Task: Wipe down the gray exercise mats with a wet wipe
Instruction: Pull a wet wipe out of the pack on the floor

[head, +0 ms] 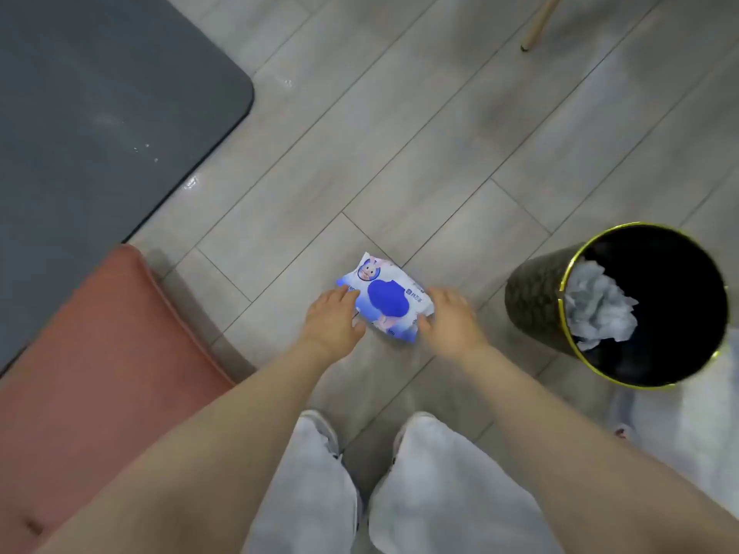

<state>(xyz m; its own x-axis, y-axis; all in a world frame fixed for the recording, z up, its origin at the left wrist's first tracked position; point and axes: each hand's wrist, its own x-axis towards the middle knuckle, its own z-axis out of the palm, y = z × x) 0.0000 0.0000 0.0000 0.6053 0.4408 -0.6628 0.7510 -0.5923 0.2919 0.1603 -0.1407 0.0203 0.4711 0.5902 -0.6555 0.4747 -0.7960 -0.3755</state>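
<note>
Both hands reach the wipes pack (386, 299) on the floor: left hand (332, 319) at nine o'clock, right hand (450, 317) at three, fingers loosely spread. Soft, light, slippery film; best pinched by its ends.

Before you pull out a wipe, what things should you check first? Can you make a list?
1. Pack within reach, on the floor: ok.
2. Both hands on the pack, left hand and right hand: ok, though blurred.
3. Blue lid open: not ok, looks closed.
4. Gray mat nearby: ok.
5. Bin has room for used wipes: ok, crumpled wipes fill only part.
6. Wipes left inside the pack: cannot tell.
</note>
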